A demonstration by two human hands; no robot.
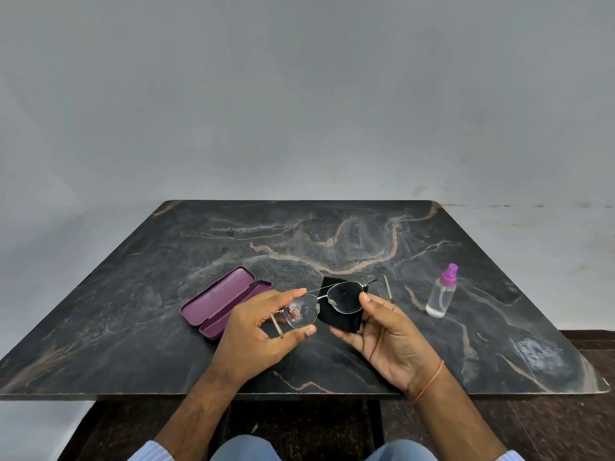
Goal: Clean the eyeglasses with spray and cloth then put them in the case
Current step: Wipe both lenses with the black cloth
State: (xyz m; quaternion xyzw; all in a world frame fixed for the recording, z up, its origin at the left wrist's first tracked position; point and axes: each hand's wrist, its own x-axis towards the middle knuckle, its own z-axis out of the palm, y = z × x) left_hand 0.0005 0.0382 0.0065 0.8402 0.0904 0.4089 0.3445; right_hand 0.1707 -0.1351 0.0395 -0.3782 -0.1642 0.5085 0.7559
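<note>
Grey plaster wall is seen behind a dark marble table (332,227), veined in pale brown; on it, to the left, a purple case (223,302) is laid with its lid thrown back, presumably so that it is ready to receive the glasses; to the right a clear spray bottle (441,296) with a pink nozzle is stood upright, well apart from the hands. Above the table's near middle the eyeglasses (324,302) are held with temples unfolded. The left hand (258,334) is curled round one lens rim, pinched between thumb and fingertips, so that the frame is steadied; droplets seem to be seen on that lens. The right hand (389,334) is turned palm up, a black cloth (339,314) draped over its fingers beneath the other lens, the thumb pressed onto the rim from above; wiping is judged to be in hand.
</note>
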